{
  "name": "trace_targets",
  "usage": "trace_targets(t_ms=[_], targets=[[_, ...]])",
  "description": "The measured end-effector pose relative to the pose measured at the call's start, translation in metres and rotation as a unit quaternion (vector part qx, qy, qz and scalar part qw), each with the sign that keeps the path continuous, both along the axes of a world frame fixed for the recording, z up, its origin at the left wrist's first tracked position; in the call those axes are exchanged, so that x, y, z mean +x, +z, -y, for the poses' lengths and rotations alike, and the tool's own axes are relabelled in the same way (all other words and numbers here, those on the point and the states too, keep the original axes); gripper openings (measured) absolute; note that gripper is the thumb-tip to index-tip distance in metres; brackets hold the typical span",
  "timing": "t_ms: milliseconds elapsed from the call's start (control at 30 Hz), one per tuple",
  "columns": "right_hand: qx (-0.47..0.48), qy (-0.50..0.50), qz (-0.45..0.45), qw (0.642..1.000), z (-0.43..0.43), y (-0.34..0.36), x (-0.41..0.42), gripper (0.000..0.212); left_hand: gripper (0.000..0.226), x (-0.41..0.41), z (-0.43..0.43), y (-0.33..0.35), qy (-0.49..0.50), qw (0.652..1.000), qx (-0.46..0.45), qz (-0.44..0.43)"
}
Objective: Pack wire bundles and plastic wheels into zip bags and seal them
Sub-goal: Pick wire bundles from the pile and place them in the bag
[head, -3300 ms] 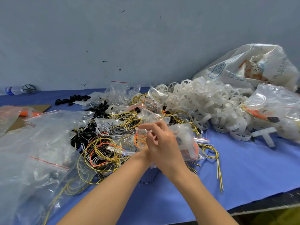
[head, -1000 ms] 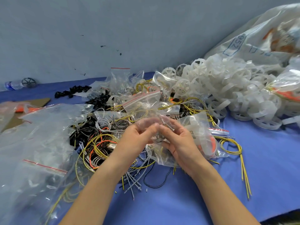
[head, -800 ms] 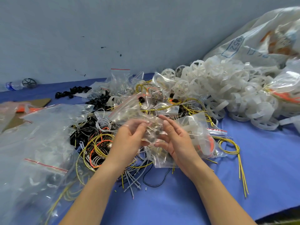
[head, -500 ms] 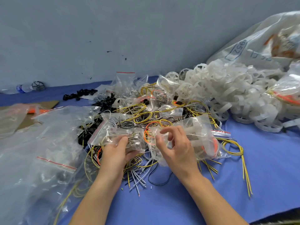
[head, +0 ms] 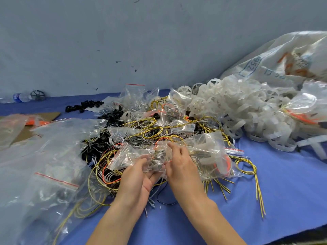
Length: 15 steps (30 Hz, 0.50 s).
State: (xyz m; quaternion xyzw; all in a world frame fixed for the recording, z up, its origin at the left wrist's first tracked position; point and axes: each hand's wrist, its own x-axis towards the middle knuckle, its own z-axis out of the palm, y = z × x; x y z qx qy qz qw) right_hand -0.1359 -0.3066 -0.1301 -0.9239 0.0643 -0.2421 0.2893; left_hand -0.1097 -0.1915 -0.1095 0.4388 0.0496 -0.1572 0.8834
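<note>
Fingers (head: pixel 140 162) clamped on one small zip bag (head: pixel 127 156), two-handed grip!
Far left, big clear bags (head: pixel 46 156) slump on the blue table (head: pixel 283 183). Centre now: left hand (head: pixel 138 177), palm up, cups the zip bag from below, thumb and fingers curled onto it; right hand (head: pixel 180 165) pinches its right end, fingers bent close together. Bag hangs just over the wire heap (head: pixel 146 128), red seal pointing left, small grey parts inside. Right: another filled bag (head: pixel 208 147), then white wheels (head: pixel 247 110) piled against a printed sack (head: pixel 276 62).
</note>
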Motion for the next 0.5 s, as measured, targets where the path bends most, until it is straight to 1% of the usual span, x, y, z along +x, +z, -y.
trace_targets(t_ms=[167,267,333,400,467,500], targets=[[0.112,-0.055,0.021,0.992,0.013,0.007,-0.002,0.024,0.027,-0.006,0.008,0.002,-0.01,0.996,0.082,0.027],[0.141,-0.067,0.047,0.987,0.015,0.011,-0.005,0.017,0.028,-0.01,0.016,0.007,-0.042,0.992,0.107,0.045],[0.136,-0.067,0.066,0.986,0.012,0.013,-0.009,0.013,0.029,-0.01,0.022,0.012,-0.082,0.991,0.097,0.05],[0.131,-0.067,0.079,0.986,0.01,0.015,-0.011,0.011,0.03,-0.009,0.028,0.017,-0.13,0.988,0.063,0.053],[0.131,-0.072,0.093,0.984,0.011,0.018,-0.011,0.01,0.031,-0.006,0.033,0.023,-0.175,0.98,0.043,0.08],[0.132,-0.07,0.096,0.984,0.012,0.019,-0.011,0.01,0.031,-0.004,0.036,0.023,-0.19,0.976,0.049,0.097]])
